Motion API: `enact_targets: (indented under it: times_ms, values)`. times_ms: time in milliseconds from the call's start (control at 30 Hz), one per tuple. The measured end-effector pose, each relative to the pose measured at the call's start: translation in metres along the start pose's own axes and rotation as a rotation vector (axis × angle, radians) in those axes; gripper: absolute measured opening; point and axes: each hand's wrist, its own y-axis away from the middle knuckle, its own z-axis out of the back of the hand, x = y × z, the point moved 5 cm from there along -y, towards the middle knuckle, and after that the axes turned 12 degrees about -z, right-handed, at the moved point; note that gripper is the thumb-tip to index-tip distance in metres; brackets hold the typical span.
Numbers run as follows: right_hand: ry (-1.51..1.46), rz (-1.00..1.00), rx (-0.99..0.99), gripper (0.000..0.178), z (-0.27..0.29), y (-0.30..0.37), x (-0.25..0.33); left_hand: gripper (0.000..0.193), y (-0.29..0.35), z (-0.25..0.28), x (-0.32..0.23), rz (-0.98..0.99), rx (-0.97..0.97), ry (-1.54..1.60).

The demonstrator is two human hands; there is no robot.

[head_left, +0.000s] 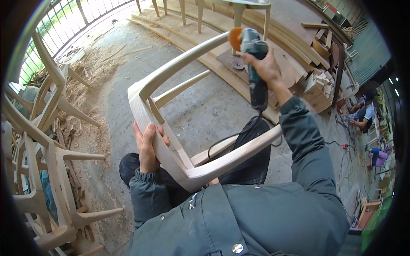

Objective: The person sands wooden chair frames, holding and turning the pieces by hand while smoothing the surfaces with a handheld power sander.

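A pale wooden chair frame (168, 164) is lying tilted across the person's lap, its curved rail facing the left side and its long upper piece (185, 59) reaching forward. The left hand (146, 147) is clasping that rail, thumb on the near face and fingers passing behind it. The right hand (265, 68), well apart from the left, is wrapping around the body of a sander (258, 91), whose orange disc (235, 38) is sitting at the far end of the upper piece; whether it is pressing on the wood, I cannot tell. The step in hand is seemingly smoothing that end, and the next move is probably calling for a firm left hold, a light, even angle of the disc, and the cord (259, 116) staying clear. Further out, boards (243, 89) are lying on the floor (124, 98) ahead, more chair frames (81, 155) are standing at the left by scattered sawdust (96, 136), and a co-worker (365, 113) is sitting far off at the right.
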Motion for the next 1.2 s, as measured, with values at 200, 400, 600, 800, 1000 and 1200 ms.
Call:
enact_targets:
  times_ms: [200,400,600,800,1000,1200]
  values:
    - [0.129,0.394,0.284,0.096,-0.096,0.051,0.015,0.044,0.003,0.002,0.003,0.038,-0.039,0.021]
    - [0.065,0.134,0.088,0.094,-0.037,0.008,-0.015,0.04,0.001,0.001,0.003,0.036,-0.012,0.008]
    - [-0.111,-0.186,-0.333,0.091,0.097,-0.088,-0.114,0.036,-0.019,0.009,0.018,0.084,-0.03,0.042]
    - [-0.655,-0.416,-0.314,0.089,0.225,-0.084,-0.19,0.042,-0.083,0.04,0.045,0.157,-0.024,0.088]
    - [-0.85,-0.321,-0.678,0.052,0.386,-0.037,-0.245,0.043,-0.108,0.039,0.054,0.234,0.054,0.032]
    - [-0.794,-0.328,-0.732,0.046,0.433,0.11,-0.287,0.043,-0.106,0.042,0.062,0.189,-0.01,0.099]
